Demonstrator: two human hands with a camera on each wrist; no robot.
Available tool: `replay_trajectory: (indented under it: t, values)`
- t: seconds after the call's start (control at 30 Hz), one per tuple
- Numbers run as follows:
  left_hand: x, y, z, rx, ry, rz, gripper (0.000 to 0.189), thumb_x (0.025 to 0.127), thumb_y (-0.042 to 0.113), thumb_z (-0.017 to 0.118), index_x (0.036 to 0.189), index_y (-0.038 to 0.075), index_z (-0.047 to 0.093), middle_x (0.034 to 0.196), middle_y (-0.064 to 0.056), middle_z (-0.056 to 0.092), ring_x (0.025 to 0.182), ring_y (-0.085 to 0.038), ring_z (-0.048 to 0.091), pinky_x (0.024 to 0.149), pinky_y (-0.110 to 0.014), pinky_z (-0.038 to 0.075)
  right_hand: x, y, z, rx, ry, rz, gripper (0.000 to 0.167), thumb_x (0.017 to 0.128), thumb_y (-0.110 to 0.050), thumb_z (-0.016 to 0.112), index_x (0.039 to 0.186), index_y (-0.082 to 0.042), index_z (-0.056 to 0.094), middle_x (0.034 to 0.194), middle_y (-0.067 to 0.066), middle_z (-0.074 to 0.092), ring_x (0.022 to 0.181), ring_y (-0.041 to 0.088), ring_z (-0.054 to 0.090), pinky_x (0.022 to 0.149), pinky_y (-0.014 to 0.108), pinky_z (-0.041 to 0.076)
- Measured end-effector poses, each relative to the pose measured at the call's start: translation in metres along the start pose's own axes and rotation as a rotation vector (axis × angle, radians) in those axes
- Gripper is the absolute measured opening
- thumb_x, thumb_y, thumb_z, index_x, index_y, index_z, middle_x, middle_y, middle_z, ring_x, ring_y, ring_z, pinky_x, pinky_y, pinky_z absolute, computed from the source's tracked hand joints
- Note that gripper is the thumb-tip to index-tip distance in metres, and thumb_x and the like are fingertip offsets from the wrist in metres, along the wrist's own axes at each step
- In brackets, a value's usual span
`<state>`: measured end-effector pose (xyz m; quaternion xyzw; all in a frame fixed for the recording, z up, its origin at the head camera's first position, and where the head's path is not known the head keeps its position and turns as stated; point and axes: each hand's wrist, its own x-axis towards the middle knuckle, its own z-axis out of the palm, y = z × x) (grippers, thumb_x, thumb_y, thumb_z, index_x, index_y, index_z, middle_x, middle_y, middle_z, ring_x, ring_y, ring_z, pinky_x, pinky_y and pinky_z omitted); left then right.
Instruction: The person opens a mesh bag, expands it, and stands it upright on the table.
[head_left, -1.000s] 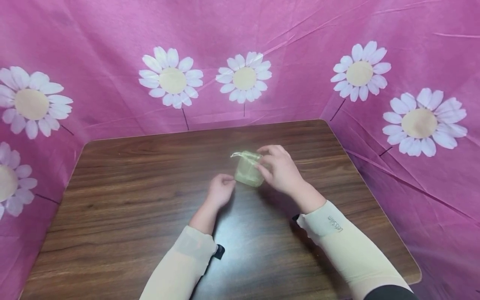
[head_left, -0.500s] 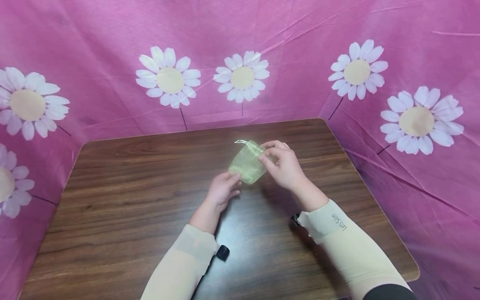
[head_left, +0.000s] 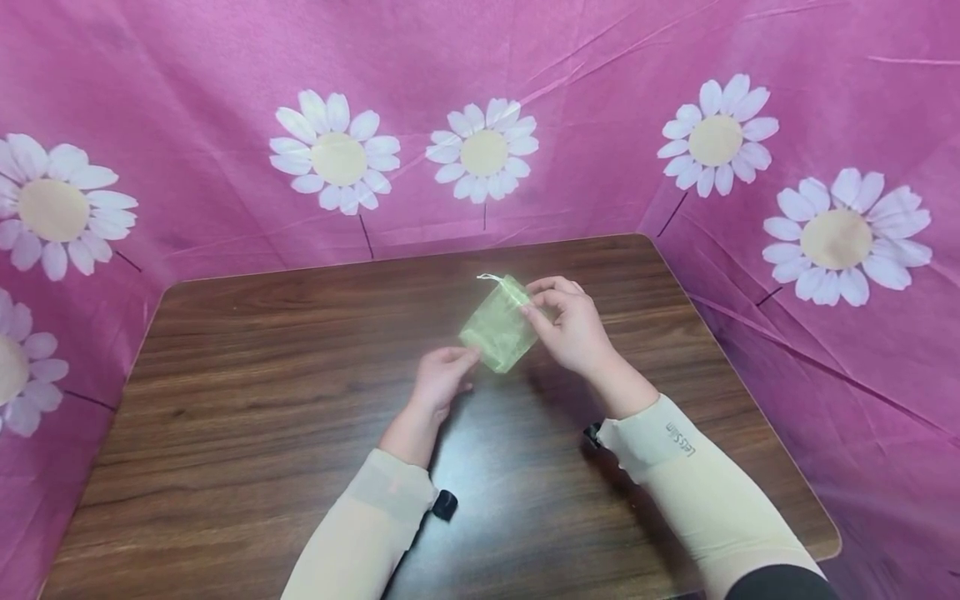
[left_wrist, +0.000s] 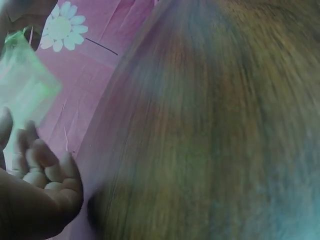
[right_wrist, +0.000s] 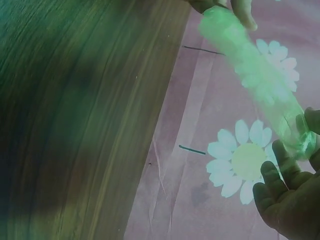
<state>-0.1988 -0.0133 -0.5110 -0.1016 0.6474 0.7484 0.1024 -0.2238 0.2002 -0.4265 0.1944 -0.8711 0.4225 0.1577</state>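
A sheer yellow-green drawstring pouch (head_left: 497, 329) is held tilted above the table, a white cord loop (head_left: 489, 277) sticking out at its top. My left hand (head_left: 438, 379) pinches its lower left corner between thumb and forefinger. At the gathered upper right edge, my right hand (head_left: 573, 333) grips it with thumb and fingertips. In the left wrist view the pouch (left_wrist: 30, 85) stretches above the left hand (left_wrist: 40, 200), whose other fingers are loosely curled. The right wrist view shows the pouch (right_wrist: 267, 85) edge-on, running between both hands. No contents can be made out.
A brown wood-grain table (head_left: 262, 400) with rounded corners lies under both hands. Pink cloth (head_left: 570, 50) printed with white daisies hangs round its back and sides. Black wrist cameras (head_left: 445, 505) sit on both light sleeves.
The pouch has turned from nearly upright to tilted and is spread wider. My left hand now pinches its lower corner. My right hand has moved slightly up and away with the top edge.
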Motion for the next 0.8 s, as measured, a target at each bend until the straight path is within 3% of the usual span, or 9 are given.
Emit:
replay_trajectory:
  t: [0.17,0.3,0.4,0.53,0.8]
  values:
    - [-0.001,0.001,-0.001,0.056,0.004,-0.029,0.033,0.095,0.013,0.077,0.12,-0.008,0.072,0.099,-0.008,0.075,0.082,-0.015,0.066,0.061,-0.027,0.056,0.0,0.006,0.0,-0.12,-0.058,-0.074,0.011,0.095,-0.009,0.078,0.087,-0.002,0.075,0.122,0.017,0.071,0.115,0.039,0.059,0.098,0.053,0.046]
    - [0.0,0.001,0.001,0.138,0.035,0.031,0.039,0.097,0.009,0.074,0.131,-0.01,0.065,0.118,-0.023,0.073,0.097,-0.03,0.072,0.067,-0.035,0.06,-0.002,0.011,0.004,-0.267,-0.107,-0.165,0.013,0.095,-0.015,0.078,0.089,-0.004,0.077,0.125,0.018,0.069,0.117,0.041,0.058,0.103,0.058,0.045]
    - [0.002,0.0,0.004,0.239,0.04,0.116,0.043,0.098,0.004,0.071,0.136,-0.012,0.061,0.131,-0.028,0.068,0.118,-0.04,0.068,0.09,-0.046,0.06,-0.004,0.013,0.007,-0.341,-0.139,-0.198,0.015,0.096,-0.019,0.077,0.09,-0.005,0.078,0.128,0.018,0.068,0.119,0.041,0.058,0.103,0.061,0.044]
    - [0.004,0.0,0.006,0.379,0.003,0.197,0.046,0.097,0.0,0.069,0.139,-0.013,0.058,0.139,-0.029,0.063,0.135,-0.042,0.057,0.117,-0.051,0.042,-0.009,0.014,0.012,-0.39,-0.182,-0.209,0.017,0.096,-0.022,0.077,0.088,-0.007,0.077,0.131,0.017,0.066,0.123,0.04,0.057,0.105,0.061,0.044]
    - [0.003,0.002,0.007,0.434,-0.045,0.227,0.049,0.095,-0.003,0.066,0.141,-0.014,0.056,0.144,-0.03,0.059,0.14,-0.043,0.052,0.12,-0.052,0.038,-0.014,0.012,0.013,-0.387,-0.204,-0.256,0.018,0.091,-0.022,0.082,0.091,-0.005,0.077,0.129,0.017,0.067,0.123,0.041,0.057,0.106,0.059,0.044]
